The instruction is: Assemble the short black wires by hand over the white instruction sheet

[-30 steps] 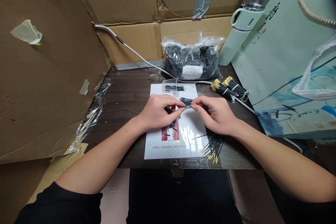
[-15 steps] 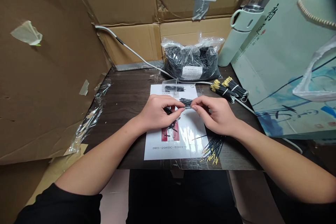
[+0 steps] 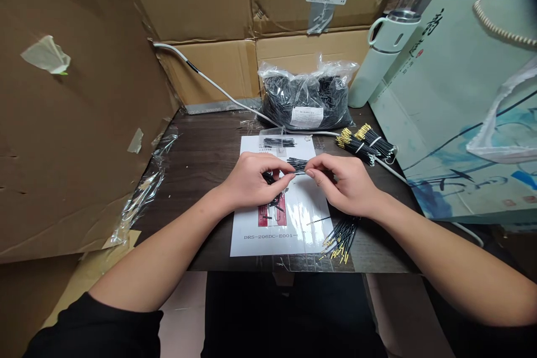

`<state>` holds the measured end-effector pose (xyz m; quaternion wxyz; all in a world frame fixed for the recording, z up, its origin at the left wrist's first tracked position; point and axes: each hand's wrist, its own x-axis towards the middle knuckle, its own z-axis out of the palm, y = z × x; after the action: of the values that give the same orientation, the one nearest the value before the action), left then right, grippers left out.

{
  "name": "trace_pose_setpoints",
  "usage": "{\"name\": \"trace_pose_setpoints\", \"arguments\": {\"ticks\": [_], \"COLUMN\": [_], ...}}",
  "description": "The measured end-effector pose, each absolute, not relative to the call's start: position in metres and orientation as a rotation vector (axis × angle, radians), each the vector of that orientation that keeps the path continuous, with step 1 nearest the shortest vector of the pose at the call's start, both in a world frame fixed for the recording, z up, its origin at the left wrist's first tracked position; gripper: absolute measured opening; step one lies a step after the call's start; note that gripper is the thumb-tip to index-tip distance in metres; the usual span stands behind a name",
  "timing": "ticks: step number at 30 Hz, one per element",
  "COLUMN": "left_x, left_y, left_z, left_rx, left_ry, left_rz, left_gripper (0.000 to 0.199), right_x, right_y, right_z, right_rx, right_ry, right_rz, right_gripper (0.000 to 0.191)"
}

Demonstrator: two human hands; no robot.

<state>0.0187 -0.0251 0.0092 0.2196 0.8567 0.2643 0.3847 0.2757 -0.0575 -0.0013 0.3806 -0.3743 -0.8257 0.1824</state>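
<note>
Head camera: thin wire (image 3: 300, 173), one, over printed sheet (image 3: 308, 212), pinched between thumb and forefinger of left hand (image 3: 260, 179) and, likewise, right hand (image 3: 343, 182); black wires (image 3: 297, 164), just behind; gold-tipped wires (image 3: 342, 239), loose, at sheet's right edge.

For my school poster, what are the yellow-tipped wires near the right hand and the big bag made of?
The wires look plastic-coated: smooth, even black. Their tips are probably metal: golden, slightly shiny. The bag seems thin, glossy plastic: clear, crinkled and glinting.

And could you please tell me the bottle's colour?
The bottle is mostly pale green, in the head view.
</note>
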Motion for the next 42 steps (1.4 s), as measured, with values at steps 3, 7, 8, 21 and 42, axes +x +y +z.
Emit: {"name": "trace_pose_setpoints", "arguments": {"ticks": [3, 7, 8, 21, 42], "left_x": [0.017, 0.014, 0.014, 0.016, 0.013], "left_y": [-0.023, -0.019, -0.018, -0.016, -0.010], "left_z": [0.006, 0.002, 0.000, -0.007, -0.012], "left_rx": [2.436, 2.557, 2.583, 2.655, 2.667], "left_ry": [0.792, 0.840, 0.830, 0.907, 0.994], "left_rz": [1.037, 0.907, 0.854, 0.691, 0.671], "left_gripper": [0.014, 0.007, 0.005, 0.011, 0.010], "right_x": [0.277, 0.282, 0.283, 0.289, 0.299], "right_y": [-0.054, -0.047, -0.045, -0.035, -0.025], "right_z": [-0.003, -0.009, -0.011, -0.019, -0.020], "right_rx": [-0.982, -0.976, -0.978, -1.070, -1.248], "right_ry": [-2.149, -2.290, -2.327, -2.469, -2.430], "right_rz": [0.476, 0.391, 0.377, 0.241, 0.239], "right_gripper": [0.011, 0.011, 0.012, 0.011, 0.029]}}
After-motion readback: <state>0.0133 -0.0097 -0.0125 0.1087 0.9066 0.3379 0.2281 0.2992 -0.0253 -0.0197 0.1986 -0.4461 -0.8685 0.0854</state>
